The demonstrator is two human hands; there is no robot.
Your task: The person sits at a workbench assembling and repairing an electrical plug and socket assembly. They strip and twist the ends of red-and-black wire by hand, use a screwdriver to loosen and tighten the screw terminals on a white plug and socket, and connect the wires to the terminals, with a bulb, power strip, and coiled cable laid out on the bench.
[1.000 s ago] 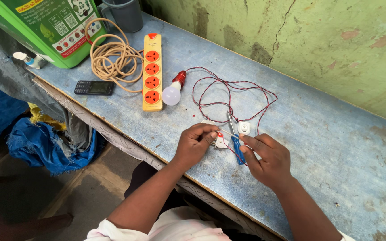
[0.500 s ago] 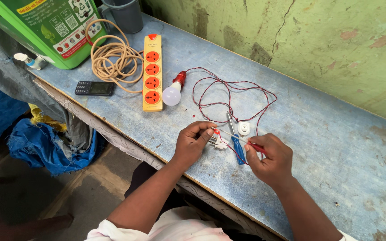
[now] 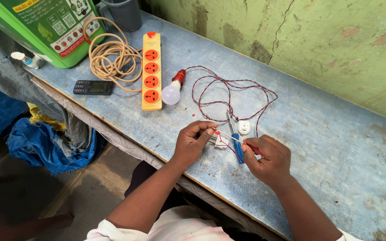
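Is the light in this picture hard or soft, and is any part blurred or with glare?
Head view: soft, even light, only faint shadows under the left hand and right hand; the red wire and bulb are sharp; no strong glare on the blue table; the floor looks darker.

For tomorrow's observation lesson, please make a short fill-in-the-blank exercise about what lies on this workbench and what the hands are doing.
1. The left hand pinches a small white ____ against the bench.
2. The right hand holds the end of a thin red ____.
3. A white bulb lies beside the ____ power strip.
4. The screwdriver between the hands has a ____ handle.

Missing words: plug; wire; orange; blue
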